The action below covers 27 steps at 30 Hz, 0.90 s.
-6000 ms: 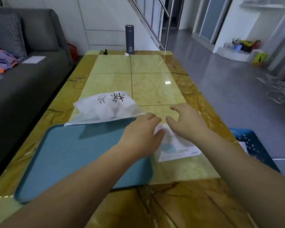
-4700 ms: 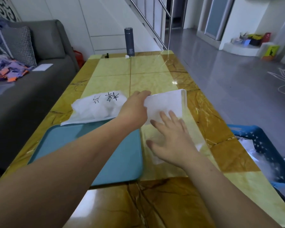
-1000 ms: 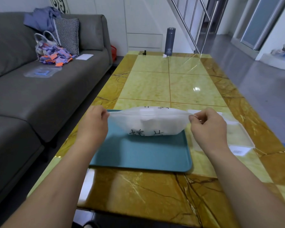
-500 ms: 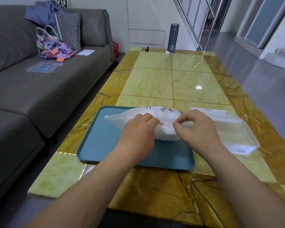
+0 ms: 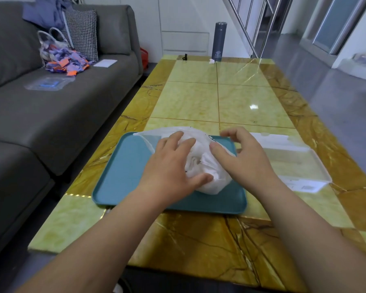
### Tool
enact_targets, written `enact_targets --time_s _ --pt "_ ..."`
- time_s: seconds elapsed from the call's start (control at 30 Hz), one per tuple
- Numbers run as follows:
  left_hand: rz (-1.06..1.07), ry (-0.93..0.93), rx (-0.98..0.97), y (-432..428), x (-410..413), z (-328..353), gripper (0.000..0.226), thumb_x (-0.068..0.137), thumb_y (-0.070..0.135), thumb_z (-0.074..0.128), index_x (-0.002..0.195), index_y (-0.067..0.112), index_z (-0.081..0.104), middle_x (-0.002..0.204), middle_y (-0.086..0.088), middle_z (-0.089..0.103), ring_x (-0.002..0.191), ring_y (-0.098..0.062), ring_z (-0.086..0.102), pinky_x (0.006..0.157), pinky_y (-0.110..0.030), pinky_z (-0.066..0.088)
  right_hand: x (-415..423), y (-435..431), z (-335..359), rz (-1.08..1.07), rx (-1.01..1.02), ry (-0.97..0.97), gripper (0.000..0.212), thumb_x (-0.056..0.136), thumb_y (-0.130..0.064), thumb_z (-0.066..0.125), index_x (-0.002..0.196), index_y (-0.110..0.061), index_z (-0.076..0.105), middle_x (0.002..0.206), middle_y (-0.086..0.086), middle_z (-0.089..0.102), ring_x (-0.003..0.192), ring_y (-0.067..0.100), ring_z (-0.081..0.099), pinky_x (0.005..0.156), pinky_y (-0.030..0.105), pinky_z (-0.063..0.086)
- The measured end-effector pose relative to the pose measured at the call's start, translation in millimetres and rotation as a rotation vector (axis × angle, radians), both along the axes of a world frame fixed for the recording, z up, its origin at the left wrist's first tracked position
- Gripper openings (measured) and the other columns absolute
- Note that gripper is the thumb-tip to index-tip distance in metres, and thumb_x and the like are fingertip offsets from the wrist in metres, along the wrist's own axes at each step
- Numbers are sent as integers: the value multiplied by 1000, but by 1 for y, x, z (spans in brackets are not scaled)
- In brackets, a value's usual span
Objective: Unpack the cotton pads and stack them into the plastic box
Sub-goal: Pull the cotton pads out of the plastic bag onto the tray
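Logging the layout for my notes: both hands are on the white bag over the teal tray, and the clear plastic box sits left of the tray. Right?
Not quite: the head view shows the clear plastic box right of the teal tray, not left. The left hand and right hand are indeed on the white bag over the tray.

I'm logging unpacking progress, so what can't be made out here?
Head view:
Cotton pads: hidden inside the white bag, count unknown.
Bag print: mostly covered by left hand and right hand.
Plastic box: its left end is behind the right hand; clear walls, contents uncertain.
Flask label: too small.
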<state>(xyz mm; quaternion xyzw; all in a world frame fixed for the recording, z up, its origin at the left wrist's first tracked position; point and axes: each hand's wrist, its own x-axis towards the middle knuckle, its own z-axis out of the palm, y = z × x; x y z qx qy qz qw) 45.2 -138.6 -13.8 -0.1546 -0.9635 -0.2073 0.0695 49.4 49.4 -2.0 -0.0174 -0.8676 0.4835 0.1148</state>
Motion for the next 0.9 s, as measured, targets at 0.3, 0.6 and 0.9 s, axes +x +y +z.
enact_targets --time_s 0.3,0.6,0.9 --pt "-26 -289 -36 12 0 -12 113 73 69 73 161 44 6 171 5 -14 158 -31 -10 127 -52 15 -9 -3 -25 131 -19 -299 69 84 -79 52 137 -37 59 131 -17 67 119 8 65 104 42 52" --pt "-210 -377 276 -9 -25 -11 80 83 28 83 147 52 42 168 10 20 154 -7 21 110 -20 25 -17 -3 -29 -28 -62 -457 81 84 -88 36 126 -23 61 127 -1 62 118 23 61 90 39 53" --pt "-310 -426 259 8 -30 -26 100 63 57 84 149 52 33 164 16 19 158 -14 7 126 -45 25 -22 -20 -27 67 -158 -525 58 104 -66 26 140 -35 60 131 -9 64 118 17 60 102 37 47"
